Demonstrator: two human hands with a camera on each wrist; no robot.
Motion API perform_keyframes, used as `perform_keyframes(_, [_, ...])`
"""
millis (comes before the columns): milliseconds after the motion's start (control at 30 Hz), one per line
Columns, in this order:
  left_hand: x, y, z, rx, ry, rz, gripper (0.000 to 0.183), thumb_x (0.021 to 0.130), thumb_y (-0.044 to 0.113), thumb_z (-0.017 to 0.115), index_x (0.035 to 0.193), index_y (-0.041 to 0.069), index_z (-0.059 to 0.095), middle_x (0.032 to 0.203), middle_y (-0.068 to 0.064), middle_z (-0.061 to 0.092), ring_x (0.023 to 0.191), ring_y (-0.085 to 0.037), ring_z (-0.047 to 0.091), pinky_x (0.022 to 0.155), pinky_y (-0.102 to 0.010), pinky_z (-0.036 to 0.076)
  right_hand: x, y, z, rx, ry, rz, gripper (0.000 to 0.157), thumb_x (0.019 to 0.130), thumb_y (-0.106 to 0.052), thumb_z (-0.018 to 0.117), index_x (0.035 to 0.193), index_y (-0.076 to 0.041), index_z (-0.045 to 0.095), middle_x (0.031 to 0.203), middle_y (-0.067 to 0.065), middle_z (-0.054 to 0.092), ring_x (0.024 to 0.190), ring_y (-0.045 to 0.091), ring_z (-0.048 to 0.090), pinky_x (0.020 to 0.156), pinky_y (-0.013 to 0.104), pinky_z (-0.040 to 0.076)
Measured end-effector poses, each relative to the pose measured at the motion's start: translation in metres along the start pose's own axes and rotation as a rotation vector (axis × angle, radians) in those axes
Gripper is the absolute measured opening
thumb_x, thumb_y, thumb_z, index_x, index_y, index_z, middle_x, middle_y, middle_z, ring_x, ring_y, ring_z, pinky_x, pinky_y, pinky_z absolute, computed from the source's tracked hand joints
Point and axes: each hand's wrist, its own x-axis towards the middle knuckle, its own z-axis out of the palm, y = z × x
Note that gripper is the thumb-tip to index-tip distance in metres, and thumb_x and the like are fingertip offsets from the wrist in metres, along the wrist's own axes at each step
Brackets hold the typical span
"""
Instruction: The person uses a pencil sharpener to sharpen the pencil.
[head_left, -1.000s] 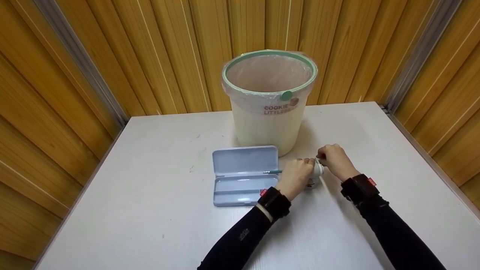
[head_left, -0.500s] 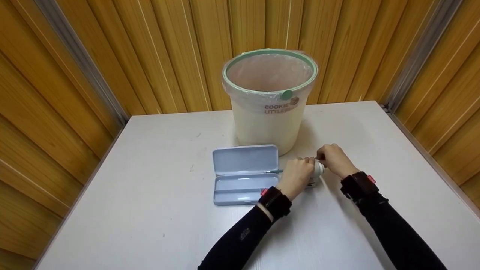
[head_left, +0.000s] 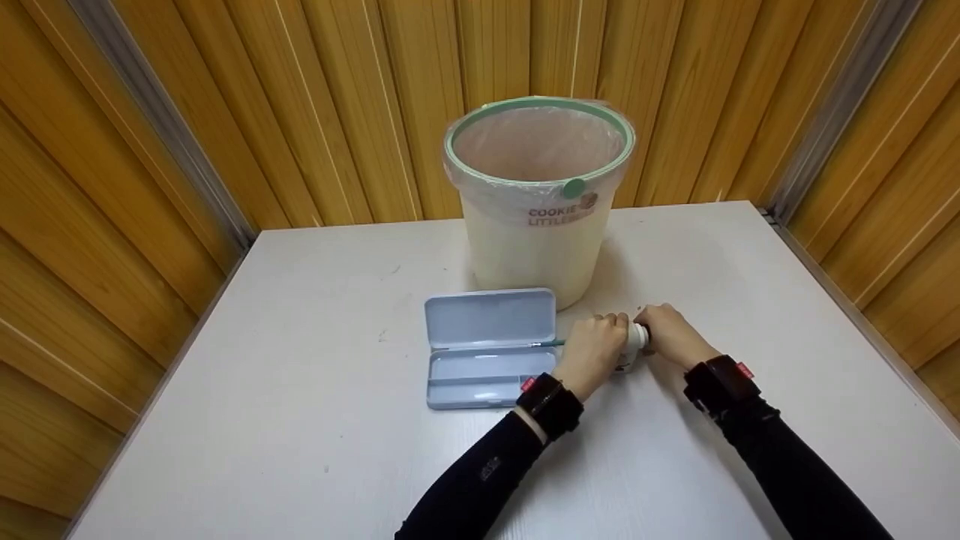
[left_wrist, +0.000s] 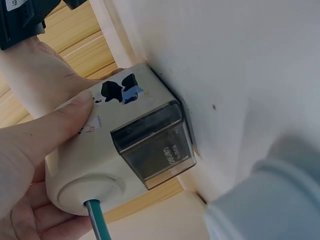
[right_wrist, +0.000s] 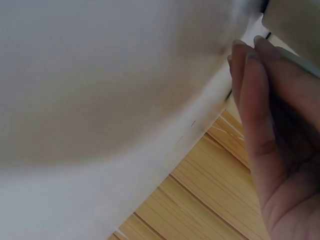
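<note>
In the head view, my left hand (head_left: 596, 346) grips a white crank pencil sharpener (head_left: 635, 346). A cow-like dark print and a see-through shavings drawer (left_wrist: 157, 145) show on the sharpener in the left wrist view. Out of the hole at its rounded end sticks a teal pencil (left_wrist: 99, 221). My right hand (head_left: 673, 335) is at the opposite end, fingers curled and pinching at the crank, whose handle they mostly hide. The right wrist view has the thumb and fingertips (right_wrist: 245, 60) close together beside the sharpener's grey-looking side.
A light-blue pencil case (head_left: 487, 367) lies with its lid raised, left of the sharpener. Behind it stands a cream bin (head_left: 532, 255) with a green rim and a clear liner. Wood-look panels (head_left: 337, 112) enclose the white table (head_left: 300, 337) at the back and sides.
My right hand has dipped and shifted slightly at the crank end, its fingers now lower beside the sharpener. My left hand, the pencil and the case stay put.
</note>
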Motion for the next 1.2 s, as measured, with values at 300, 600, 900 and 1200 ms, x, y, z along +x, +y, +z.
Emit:
perform_keyframes(300, [0.0,0.001,-0.001,0.008,-0.009,-0.029,0.031,0.077,0.037,0.08,0.098,0.017,0.069,0.087,0.008,0.071,0.072,-0.005,0.066,0.058,-0.019,0.053,-0.007,-0.002,0.002,-0.012,0.048,0.01,0.014,0.058,0.012,0.069,0.063,0.0,0.065,0.062,0.007,0.063,0.058,0.015,0.047,0.054,0.027,0.041])
perform_keyframes(600, [0.001,0.003,-0.003,-0.001,-0.028,-0.042,0.028,0.078,0.031,0.08,0.101,0.017,0.071,0.087,0.008,0.072,0.072,-0.005,0.066,0.059,-0.018,0.054,-0.02,-0.006,0.002,0.002,0.037,0.038,0.014,0.061,0.01,0.073,0.063,0.0,0.065,0.064,0.01,0.067,0.057,0.016,0.051,0.055,0.03,0.044])
perform_keyframes(900, [0.002,0.004,-0.004,-0.002,-0.06,-0.043,0.026,0.079,0.023,0.079,0.103,0.018,0.071,0.089,0.008,0.073,0.072,-0.005,0.066,0.059,-0.018,0.054,-0.028,-0.01,0.003,0.004,0.028,0.047,0.014,0.067,0.007,0.074,0.065,-0.001,0.064,0.063,0.01,0.066,0.056,0.015,0.052,0.054,0.03,0.044])
perform_keyframes(1200, [0.005,0.006,-0.005,-0.004,-0.069,-0.053,0.016,0.081,0.014,0.073,0.096,0.019,0.07,0.086,0.008,0.073,0.071,-0.006,0.067,0.057,-0.02,0.054,-0.039,-0.015,-0.002,0.083,-0.022,0.029,0.011,0.069,0.002,0.078,0.066,-0.001,0.068,0.06,0.004,0.065,0.055,0.007,0.047,0.051,0.021,0.041])
